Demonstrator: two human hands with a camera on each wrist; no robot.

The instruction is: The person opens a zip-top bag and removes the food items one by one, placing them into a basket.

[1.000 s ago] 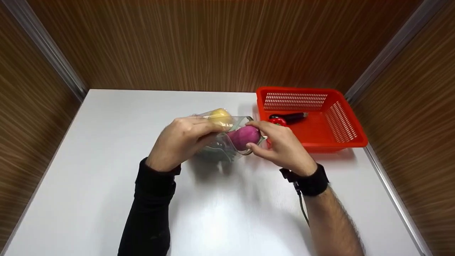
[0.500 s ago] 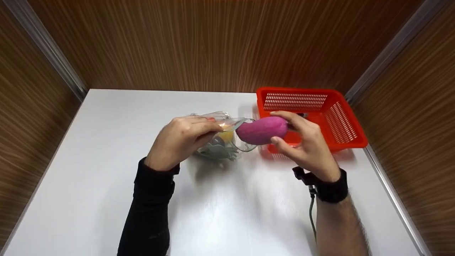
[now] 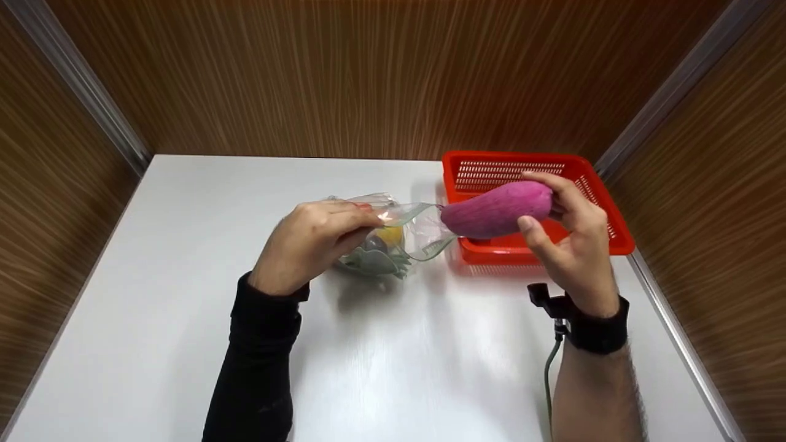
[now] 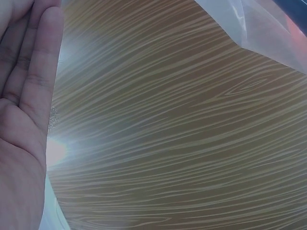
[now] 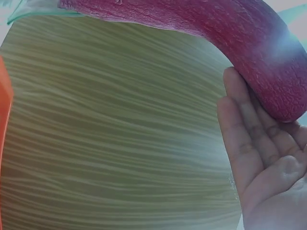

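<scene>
Magenta sweet potato (image 3: 496, 209) sits in your right hand (image 3: 568, 245), fingers curled round it, just near the red basket (image 3: 605, 242). Your left hand (image 3: 313, 242) fingers pinch the clear bag (image 3: 402, 230) on the white surface (image 3: 184, 276).

The purple sweet potato (image 3: 495, 210) has a matt, finely rough skin, its grain plain in the right wrist view (image 5: 201, 28). The bag (image 3: 393, 236) is thin clear plastic, glossy and crinkled, with a greenish edge strip; it shows as a filmy, translucent sheet in the left wrist view (image 4: 261, 26). The basket (image 3: 599, 209) is hard red plastic, smooth and slotted into a mesh. The table (image 3: 184, 294) is white, smooth and glossy enough to throw back the light. The walls (image 3: 344, 80) are brown wood-grain panel, satin, joined by brushed metal strips (image 3: 80, 86). The sleeve (image 3: 261, 344) is black matt cloth.
</scene>
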